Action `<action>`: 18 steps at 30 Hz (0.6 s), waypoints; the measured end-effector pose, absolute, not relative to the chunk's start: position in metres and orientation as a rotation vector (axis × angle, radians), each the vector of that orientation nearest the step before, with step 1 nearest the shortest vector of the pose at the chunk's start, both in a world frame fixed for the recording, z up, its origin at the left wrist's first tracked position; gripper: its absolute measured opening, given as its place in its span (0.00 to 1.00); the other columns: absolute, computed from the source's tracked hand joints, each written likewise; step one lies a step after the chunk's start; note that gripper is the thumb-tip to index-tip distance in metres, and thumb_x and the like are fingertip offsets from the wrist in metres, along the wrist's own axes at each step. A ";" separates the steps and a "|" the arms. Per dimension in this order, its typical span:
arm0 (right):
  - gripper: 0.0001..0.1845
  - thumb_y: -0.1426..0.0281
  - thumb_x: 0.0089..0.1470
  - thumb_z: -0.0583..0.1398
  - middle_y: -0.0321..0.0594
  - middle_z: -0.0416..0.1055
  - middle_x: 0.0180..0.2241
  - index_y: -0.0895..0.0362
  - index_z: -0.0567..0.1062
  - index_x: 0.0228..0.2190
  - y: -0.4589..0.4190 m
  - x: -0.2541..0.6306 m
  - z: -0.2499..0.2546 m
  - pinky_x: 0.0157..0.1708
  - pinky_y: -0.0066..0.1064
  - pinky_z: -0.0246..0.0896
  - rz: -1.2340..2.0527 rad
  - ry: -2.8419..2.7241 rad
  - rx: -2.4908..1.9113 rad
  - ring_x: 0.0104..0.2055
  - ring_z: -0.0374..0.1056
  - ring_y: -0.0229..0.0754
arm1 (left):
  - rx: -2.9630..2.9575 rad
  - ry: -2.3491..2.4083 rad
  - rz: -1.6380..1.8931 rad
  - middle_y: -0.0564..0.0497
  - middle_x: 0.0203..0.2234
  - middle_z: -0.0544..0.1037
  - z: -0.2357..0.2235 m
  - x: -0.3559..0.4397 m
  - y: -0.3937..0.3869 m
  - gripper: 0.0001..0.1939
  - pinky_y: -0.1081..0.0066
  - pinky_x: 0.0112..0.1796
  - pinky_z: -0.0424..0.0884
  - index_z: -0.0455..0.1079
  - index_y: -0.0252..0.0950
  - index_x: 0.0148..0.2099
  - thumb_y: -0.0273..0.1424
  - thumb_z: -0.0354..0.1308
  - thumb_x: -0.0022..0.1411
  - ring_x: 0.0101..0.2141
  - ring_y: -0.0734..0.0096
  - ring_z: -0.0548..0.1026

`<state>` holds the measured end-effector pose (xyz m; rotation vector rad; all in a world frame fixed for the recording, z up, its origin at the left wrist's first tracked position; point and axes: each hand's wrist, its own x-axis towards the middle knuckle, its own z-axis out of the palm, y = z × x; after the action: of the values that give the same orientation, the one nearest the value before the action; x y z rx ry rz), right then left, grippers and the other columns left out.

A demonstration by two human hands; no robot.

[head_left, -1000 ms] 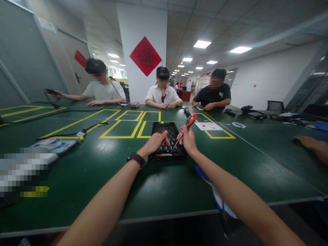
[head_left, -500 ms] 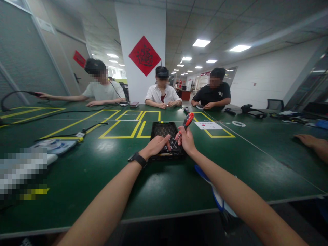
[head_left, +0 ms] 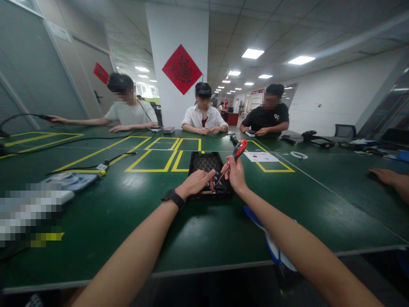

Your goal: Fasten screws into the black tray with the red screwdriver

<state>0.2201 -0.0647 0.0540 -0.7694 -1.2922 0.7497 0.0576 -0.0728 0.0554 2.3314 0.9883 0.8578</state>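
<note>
A black shallow plastic crate [head_left: 207,158] with a gridded bottom and several small light pieces in it lies on the green table in front of me. My right hand [head_left: 235,174] is closed around a screwdriver [head_left: 240,148] with a red and black handle, held tilted. Its thin shaft points down and left into the crate. From the left, my left hand [head_left: 198,181] reaches over the crate's near left side, thumb stretched out and a finger pointing down inside. Its other fingers are partly hidden. A dark watch [head_left: 173,198] is on that wrist.
Yellow tape rectangles [head_left: 148,164] mark the green table [head_left: 134,221]. A printed paper [head_left: 262,157] and a white ring [head_left: 299,155] lie to the right. A blue and white object [head_left: 271,243] is under my right forearm. Another person's hand [head_left: 385,175] rests far right; three people sit opposite.
The screwdriver handle has tipped slightly right and its shaft tip sits a little higher. My left hand stays over the crate. The whole view has shifted slightly.
</note>
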 end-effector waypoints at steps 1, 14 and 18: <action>0.21 0.52 0.50 0.48 0.28 0.64 0.15 0.57 0.61 0.35 -0.064 0.220 0.054 0.09 0.18 0.44 0.733 -1.279 -0.770 0.09 0.52 0.27 | 2.332 0.997 0.871 0.50 0.16 0.71 0.056 0.058 -0.073 0.35 0.75 0.29 0.59 0.74 0.32 0.22 0.47 0.33 0.60 0.20 0.76 0.65; 0.19 0.55 0.51 0.49 0.28 0.63 0.15 0.56 0.60 0.38 -0.082 0.208 0.058 0.10 0.18 0.44 0.701 -1.294 -0.749 0.11 0.51 0.27 | 2.337 0.993 0.922 0.51 0.21 0.72 0.048 0.068 -0.068 0.17 0.76 0.26 0.61 0.71 0.31 0.30 0.41 0.57 0.47 0.23 0.76 0.66; 0.19 0.56 0.52 0.48 0.28 0.63 0.16 0.56 0.61 0.40 -0.084 0.205 0.058 0.12 0.18 0.46 0.799 -1.348 -0.697 0.12 0.52 0.28 | 2.393 0.910 0.927 0.52 0.22 0.72 0.051 0.067 -0.069 0.13 0.76 0.30 0.61 0.71 0.31 0.30 0.37 0.52 0.53 0.25 0.75 0.66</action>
<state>0.2047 -0.0837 0.0579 -0.6974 -1.3483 0.7995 0.0671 -0.0685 0.0511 2.3931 0.9103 0.9267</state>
